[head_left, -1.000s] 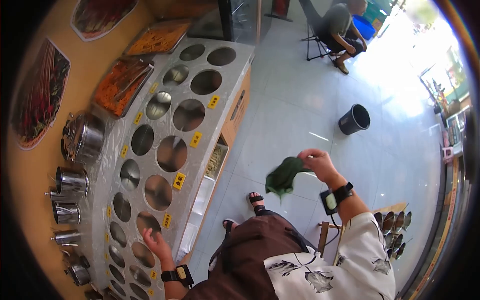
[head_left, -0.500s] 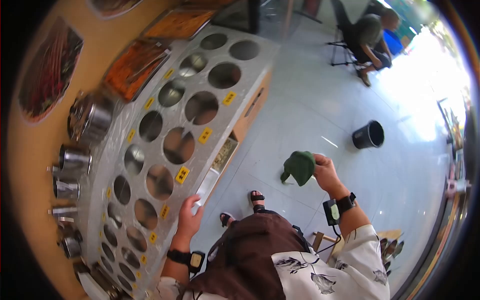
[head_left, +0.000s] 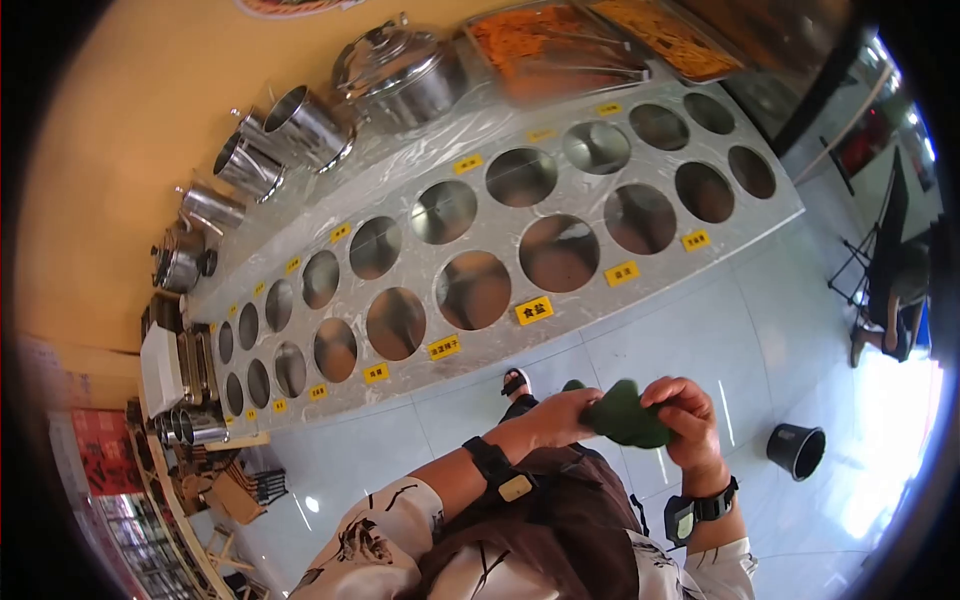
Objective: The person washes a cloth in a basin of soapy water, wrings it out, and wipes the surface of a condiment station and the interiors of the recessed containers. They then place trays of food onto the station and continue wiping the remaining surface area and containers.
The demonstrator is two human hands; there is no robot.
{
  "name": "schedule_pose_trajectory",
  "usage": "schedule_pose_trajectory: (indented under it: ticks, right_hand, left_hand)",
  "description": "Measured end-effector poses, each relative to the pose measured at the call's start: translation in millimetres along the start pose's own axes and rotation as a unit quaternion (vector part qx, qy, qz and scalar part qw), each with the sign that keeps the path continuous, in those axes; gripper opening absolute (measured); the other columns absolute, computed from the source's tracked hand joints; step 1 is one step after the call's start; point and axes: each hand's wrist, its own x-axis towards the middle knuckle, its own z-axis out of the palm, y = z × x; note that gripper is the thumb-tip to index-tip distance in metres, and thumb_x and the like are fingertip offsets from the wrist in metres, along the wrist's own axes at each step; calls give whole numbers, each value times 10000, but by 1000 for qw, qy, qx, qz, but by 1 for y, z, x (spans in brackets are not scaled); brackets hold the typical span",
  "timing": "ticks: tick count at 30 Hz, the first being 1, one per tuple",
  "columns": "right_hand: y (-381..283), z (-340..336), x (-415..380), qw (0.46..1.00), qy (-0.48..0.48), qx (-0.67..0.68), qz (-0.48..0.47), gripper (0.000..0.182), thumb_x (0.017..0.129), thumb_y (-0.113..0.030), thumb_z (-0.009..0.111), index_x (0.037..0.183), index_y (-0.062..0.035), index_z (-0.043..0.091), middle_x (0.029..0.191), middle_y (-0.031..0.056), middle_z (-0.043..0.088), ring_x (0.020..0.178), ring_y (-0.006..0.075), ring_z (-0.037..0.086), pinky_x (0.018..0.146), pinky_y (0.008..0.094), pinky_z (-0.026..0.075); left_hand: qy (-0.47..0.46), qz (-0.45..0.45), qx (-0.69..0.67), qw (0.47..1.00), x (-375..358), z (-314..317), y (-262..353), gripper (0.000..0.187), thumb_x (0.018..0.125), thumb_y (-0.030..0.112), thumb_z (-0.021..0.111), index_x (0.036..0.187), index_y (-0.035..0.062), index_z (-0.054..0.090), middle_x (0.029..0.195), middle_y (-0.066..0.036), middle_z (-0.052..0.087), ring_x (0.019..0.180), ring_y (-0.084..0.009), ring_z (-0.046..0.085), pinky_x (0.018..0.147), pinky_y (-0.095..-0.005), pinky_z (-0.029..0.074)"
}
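A dark green cloth (head_left: 627,416) is stretched between my two hands, above the brown apron. My left hand (head_left: 568,415) grips its left end, with the fingers partly hidden behind the fabric. At the other end, the thumb and fingers of my right hand (head_left: 688,418) pinch the cloth's edge. Both hands are in front of the counter (head_left: 480,345), which has two rows of round metal wells (head_left: 559,253) and yellow labels (head_left: 534,311). Neither hand touches the counter.
Steel pots (head_left: 400,75) and trays of orange food (head_left: 550,45) line the back of the counter. On the tiled floor to the right stands a black bucket (head_left: 796,451). A seated person (head_left: 905,290) is at the far right, and wooden shelving (head_left: 180,510) is at the lower left.
My view has swung round to face the counter. My left hand has left the drawer at the counter's edge and taken hold of the green cloth, which my right hand still holds.
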Motion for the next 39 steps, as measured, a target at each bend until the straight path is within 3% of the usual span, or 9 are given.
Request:
schedule_pose_trajectory:
  ticks: [8,13,14,18,20,22,28,36,39]
  right_hand:
    - [64,13,59,936,171,-300,64,289,965,-108,494,1232,4,494,1065,110,611,977,159,589,837,290,498]
    - [103,46,80,975,22,59,214,670,974,-584,302,1357,-48,425,1339,117,500,1246,246,476,1061,411,366]
    - [100,52,90,931,1,275,238,655,973,-571,338,1322,-33,473,1310,119,539,1217,257,508,1045,419,388]
    - [73,98,136,910,137,155,360,347,919,-363,517,923,-50,665,790,90,685,657,223,650,582,338,541]
    - [82,93,157,853,-69,369,362,381,849,-242,519,1122,11,599,937,145,677,802,269,659,745,356,541]
    - [87,93,178,956,61,-66,279,403,814,-178,530,1170,8,553,1004,134,644,823,222,631,727,323,517]
    - [148,123,245,944,-42,-243,220,471,820,-113,543,1274,1,484,1079,109,622,911,219,619,812,336,500]
    - [239,93,322,639,-350,-680,83,384,773,-141,560,1103,46,505,1099,269,536,1035,442,514,901,441,433]
    - [265,91,355,250,-614,-736,134,467,683,-223,621,1071,25,544,1201,231,531,1138,403,503,939,462,443]
  left_hand:
    - [188,103,-193,957,-32,-51,16,265,883,98,622,1077,42,451,907,-30,554,865,-70,518,747,-261,450]
    - [167,192,-200,946,-46,-86,47,257,898,88,609,1099,18,465,952,-61,573,881,-125,555,772,-289,469]
    - [111,180,-183,960,-53,-95,50,276,899,96,612,1120,13,468,1006,-82,585,924,-146,575,805,-298,475]
    - [-48,185,-291,937,-74,-117,39,425,897,125,618,1268,16,442,1143,-132,588,1074,-178,576,880,-331,495]
    - [2,197,-236,951,-98,-140,27,458,908,133,602,1316,26,425,1180,-130,584,1101,-205,574,896,-340,493]
    - [119,198,-177,957,-116,-159,-10,399,906,139,596,1271,22,488,1196,-128,587,1109,-220,579,897,-341,488]
    - [610,17,68,789,-187,-187,-163,256,832,16,583,1086,24,564,1067,-172,618,1010,-357,589,877,-421,473]
    - [668,-138,233,693,-199,-170,-237,265,802,45,569,1064,23,534,1132,-173,590,1074,-370,552,919,-464,436]
    - [676,-150,230,684,-199,-172,-231,266,790,62,567,1051,19,541,1072,-162,610,986,-363,580,852,-451,463]
